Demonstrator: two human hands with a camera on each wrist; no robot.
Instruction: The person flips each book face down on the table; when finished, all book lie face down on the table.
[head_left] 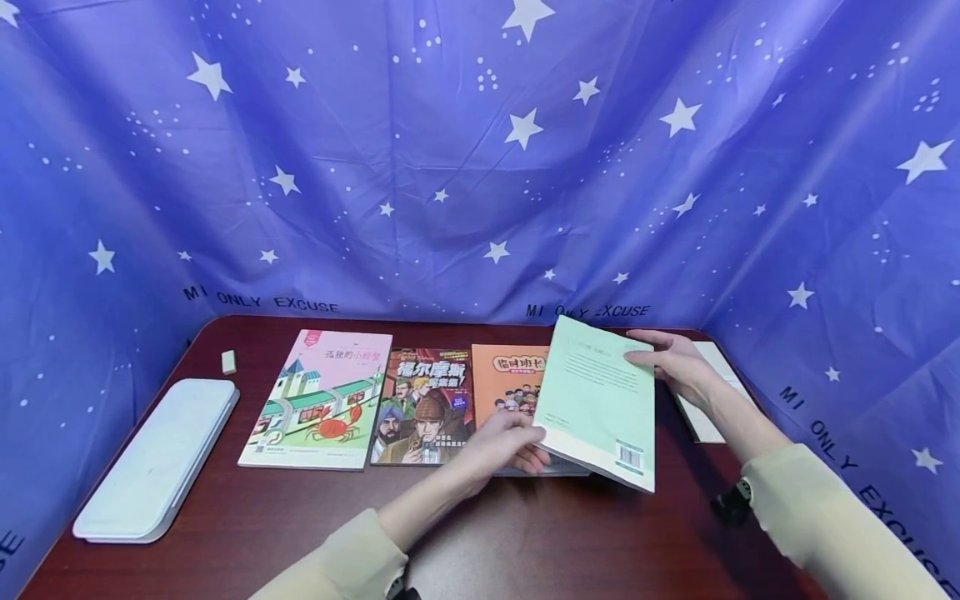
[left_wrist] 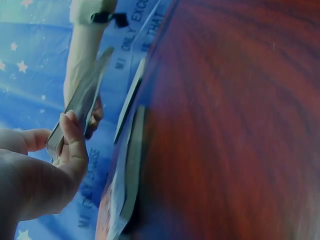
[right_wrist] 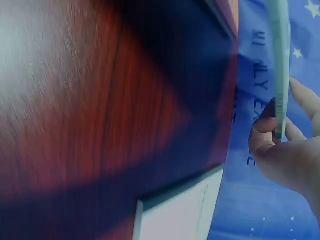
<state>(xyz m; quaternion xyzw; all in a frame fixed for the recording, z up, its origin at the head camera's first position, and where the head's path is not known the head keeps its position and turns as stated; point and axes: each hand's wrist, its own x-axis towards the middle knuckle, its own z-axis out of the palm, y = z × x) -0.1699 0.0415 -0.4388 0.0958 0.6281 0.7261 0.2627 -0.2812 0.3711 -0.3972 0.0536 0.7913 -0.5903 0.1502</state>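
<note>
A pale green book (head_left: 596,400) is held up off the table, tilted, its back cover with a barcode facing the head camera. My left hand (head_left: 502,446) pinches its lower left corner; the left wrist view shows thumb and fingers on either side of the book (left_wrist: 75,110). At the upper right edge, my right hand (head_left: 671,362) grips it, and in the right wrist view that hand (right_wrist: 290,150) has the book's edge (right_wrist: 281,75) between thumb and fingers. Partly hidden behind it lies an orange comic book (head_left: 506,379).
Left of the orange book lie a detective comic (head_left: 423,408) and a pink crab picture book (head_left: 322,400). A white pencil case (head_left: 157,458) and a small eraser (head_left: 228,361) are at the far left. A white-covered book (head_left: 708,408) lies at the right, beneath my right forearm.
</note>
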